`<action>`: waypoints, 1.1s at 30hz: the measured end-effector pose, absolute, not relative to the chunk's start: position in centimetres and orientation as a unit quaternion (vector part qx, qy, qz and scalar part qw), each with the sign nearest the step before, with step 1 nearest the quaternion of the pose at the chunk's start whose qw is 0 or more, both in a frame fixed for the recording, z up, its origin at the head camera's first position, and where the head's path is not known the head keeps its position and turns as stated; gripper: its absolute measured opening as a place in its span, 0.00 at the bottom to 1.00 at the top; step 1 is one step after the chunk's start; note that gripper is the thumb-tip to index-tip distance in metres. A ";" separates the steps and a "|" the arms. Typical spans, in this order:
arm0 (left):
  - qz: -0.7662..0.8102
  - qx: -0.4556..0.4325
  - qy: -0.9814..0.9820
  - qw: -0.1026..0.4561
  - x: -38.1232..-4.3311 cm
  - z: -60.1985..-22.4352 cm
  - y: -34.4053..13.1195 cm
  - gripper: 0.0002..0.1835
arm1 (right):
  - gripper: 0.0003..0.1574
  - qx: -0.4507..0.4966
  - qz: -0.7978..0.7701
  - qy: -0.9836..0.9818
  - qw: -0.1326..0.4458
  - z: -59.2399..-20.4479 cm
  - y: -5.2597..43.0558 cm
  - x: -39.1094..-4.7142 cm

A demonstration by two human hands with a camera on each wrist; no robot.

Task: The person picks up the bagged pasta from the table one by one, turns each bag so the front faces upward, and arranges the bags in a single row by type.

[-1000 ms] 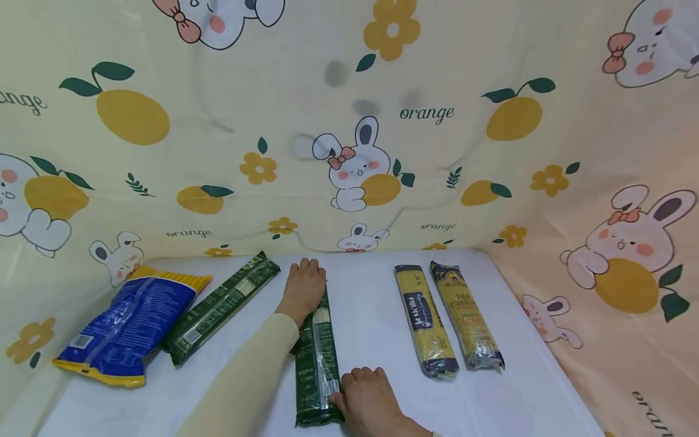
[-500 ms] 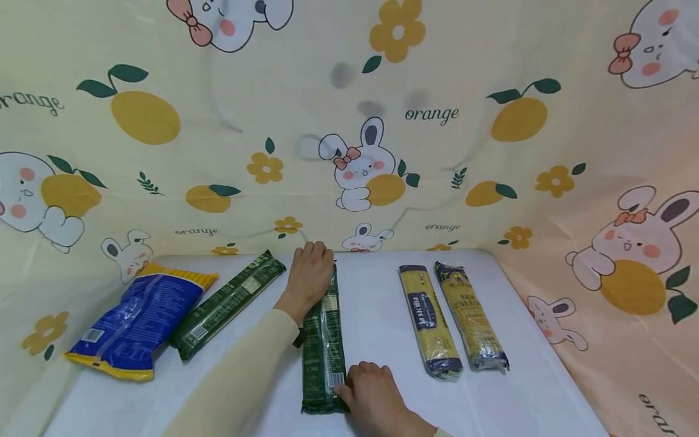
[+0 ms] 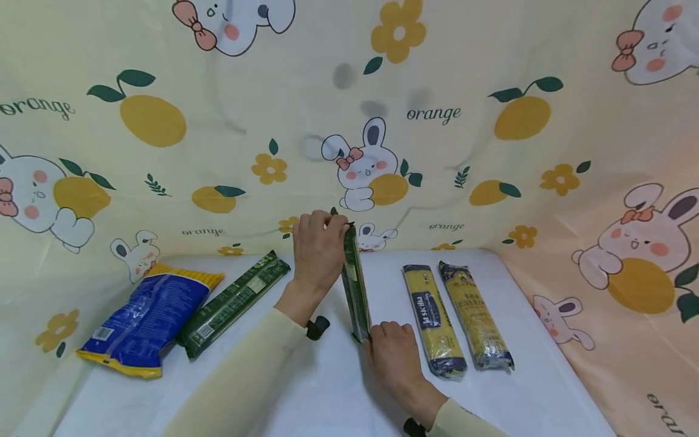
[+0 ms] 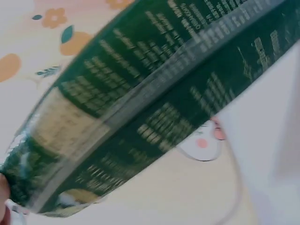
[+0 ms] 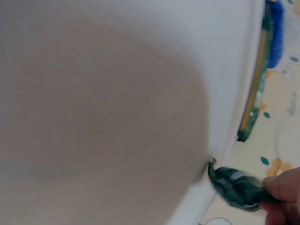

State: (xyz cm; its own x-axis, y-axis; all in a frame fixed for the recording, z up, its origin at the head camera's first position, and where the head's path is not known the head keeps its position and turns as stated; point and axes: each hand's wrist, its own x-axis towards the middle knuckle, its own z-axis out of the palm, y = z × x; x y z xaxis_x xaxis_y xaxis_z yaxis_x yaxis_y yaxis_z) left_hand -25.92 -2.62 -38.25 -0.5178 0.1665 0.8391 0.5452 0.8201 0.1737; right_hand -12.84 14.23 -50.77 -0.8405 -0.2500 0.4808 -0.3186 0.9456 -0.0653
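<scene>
A long green spaghetti packet [image 3: 355, 288] is held up off the table, edge-on and slanting in the head view. My left hand [image 3: 318, 249] grips its upper end. At the lower end my right hand [image 3: 397, 358] pinches the wrapper; in the right wrist view thumb and fingers close on the crumpled green end [image 5: 236, 187]. The packet's printed back with its seam [image 4: 140, 103] fills much of the left wrist view, where only a fingertip shows at the left edge.
A second green packet [image 3: 235, 306] lies slanted at the left, against a blue and yellow bag [image 3: 150, 318]. Two yellow pasta packets, one with a dark label [image 3: 435, 321] and another [image 3: 477, 315], lie on the right of the white table [image 3: 306, 394]. Patterned cloth [image 3: 262, 109] rises behind.
Both hands have lifted the green spaghetti packet from the table, shifting it right and away and turning it onto its edge. The other packets and the bag stay put; the view has shifted slightly.
</scene>
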 end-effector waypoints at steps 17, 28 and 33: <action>-0.110 -0.198 -0.885 0.406 -26.0 -39.0 -3.2 0.15 | 0.13 0.193 0.105 -0.968 0.119 -51.1 12.7 -12.6; -0.249 -0.286 -0.856 0.351 -26.7 -40.2 -6.1 0.06 | 0.12 0.103 0.221 -0.970 -0.002 -51.7 16.6 -16.0; -0.272 -0.298 -0.843 0.355 -26.6 -40.9 -6.1 0.07 | 0.10 0.146 0.253 -0.956 -0.030 -52.4 16.8 -16.7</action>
